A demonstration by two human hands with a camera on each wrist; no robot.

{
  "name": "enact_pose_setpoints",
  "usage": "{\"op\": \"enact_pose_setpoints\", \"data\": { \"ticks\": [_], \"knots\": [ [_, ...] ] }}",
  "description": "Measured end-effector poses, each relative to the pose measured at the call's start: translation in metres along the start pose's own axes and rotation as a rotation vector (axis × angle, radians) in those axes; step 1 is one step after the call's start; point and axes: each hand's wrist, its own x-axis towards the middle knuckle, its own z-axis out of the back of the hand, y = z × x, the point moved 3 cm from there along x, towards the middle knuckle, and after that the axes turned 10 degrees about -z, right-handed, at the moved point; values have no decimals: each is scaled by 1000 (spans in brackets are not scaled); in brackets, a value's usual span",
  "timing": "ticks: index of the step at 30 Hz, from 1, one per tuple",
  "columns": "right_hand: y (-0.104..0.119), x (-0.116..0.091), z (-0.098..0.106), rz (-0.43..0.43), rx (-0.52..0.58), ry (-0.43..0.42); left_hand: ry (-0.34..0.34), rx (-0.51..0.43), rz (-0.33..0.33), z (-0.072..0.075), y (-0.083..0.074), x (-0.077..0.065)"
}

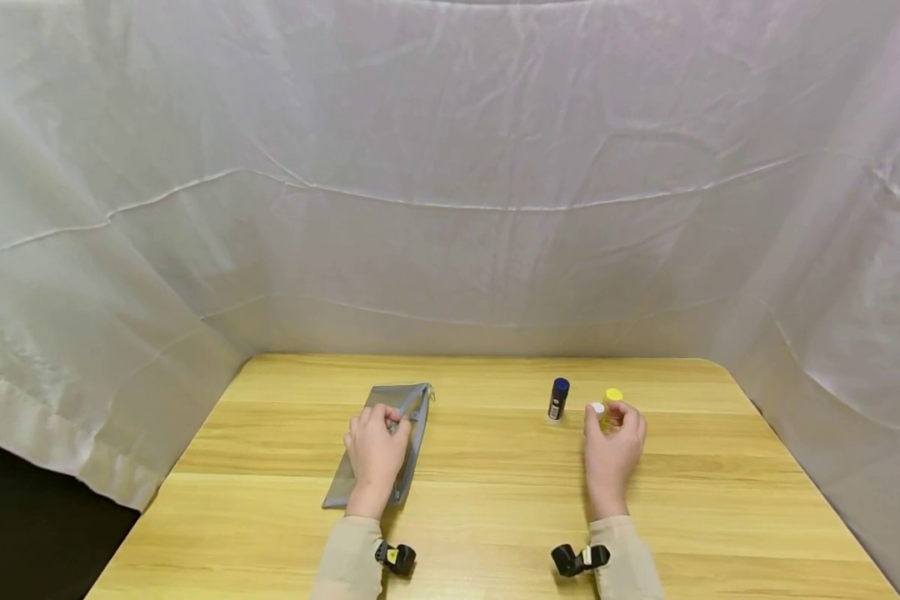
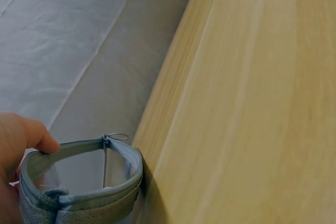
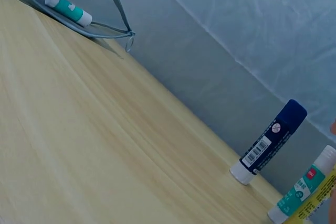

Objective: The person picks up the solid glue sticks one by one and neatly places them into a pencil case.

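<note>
My left hand (image 1: 377,442) pinches the rim of a grey zip pouch (image 1: 340,487), holding its mouth apart. Inside the pouch lies a green-and-white glue stick (image 3: 68,9). On the right, my right hand (image 1: 617,442) is at two upright glue sticks, thumb and index finger curved with a gap between them. One is a green glue stick (image 3: 302,191) with a white top; behind it stands a yellow glue stick (image 1: 612,395), partly covered by the fingers. Firm contact with either is not visible. A dark blue glue stick (image 1: 558,399) stands just left of them.
The wooden table (image 1: 495,467) has its far edge against a pale curtain (image 1: 487,267), which also hangs along both sides. Black wrist cameras are strapped at each sleeve. A zipper pull (image 2: 116,136) hangs at the pouch's far corner.
</note>
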Motion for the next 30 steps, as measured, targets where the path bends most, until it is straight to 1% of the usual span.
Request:
{"op": "enact_pose_setpoints", "data": {
  "ticks": [7,13,18,24,30],
  "knots": [
    [-6,3,1,-61,-39,1,-5,-2,-5,0,0,1],
    [-7,2,1,-105,-60,29,-17,-3,-9,0,-1,1],
    [-10,1,1,-110,-92,50,-34,-8,-8,0,0,0],
    [-13,2,1,-103,-107,42,-28,-14,-8,0,0,-1],
    [-14,2,0,-113,-113,40,-43,2,-17,-1,0,-1]
  ]
}}
